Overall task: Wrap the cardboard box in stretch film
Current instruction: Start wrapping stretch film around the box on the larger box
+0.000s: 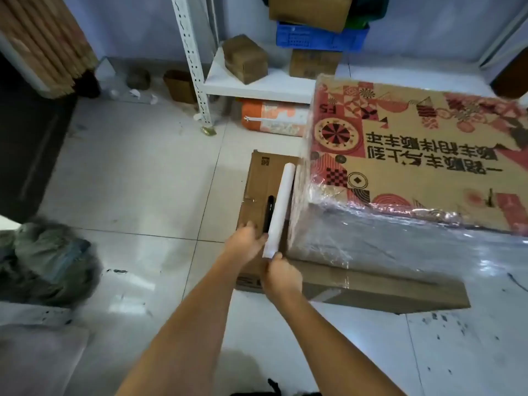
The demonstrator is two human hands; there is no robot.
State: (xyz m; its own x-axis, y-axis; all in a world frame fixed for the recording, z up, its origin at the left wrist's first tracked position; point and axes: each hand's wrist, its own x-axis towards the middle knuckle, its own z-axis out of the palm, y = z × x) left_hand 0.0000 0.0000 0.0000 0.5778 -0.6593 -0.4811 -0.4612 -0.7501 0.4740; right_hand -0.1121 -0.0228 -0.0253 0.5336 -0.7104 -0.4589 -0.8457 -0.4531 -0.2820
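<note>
A large cardboard box [405, 155] with red patterns and black characters sits at right on flattened cardboard [371, 290]. Clear stretch film [385, 241] covers its near side and left corner. A white roll of film [281, 207] stands tilted against the box's left corner. My right hand [281, 274] grips the roll's lower end. My left hand [247, 242] touches the roll from the left, just above; its fingers are partly hidden.
A black pen-like thing [268, 212] lies on the flat cardboard beside the roll. A white metal shelf [257, 81] with small boxes stands behind, and a blue crate [320, 38] sits further back. A grey-green bundle [48, 261] lies at left on the tiled floor.
</note>
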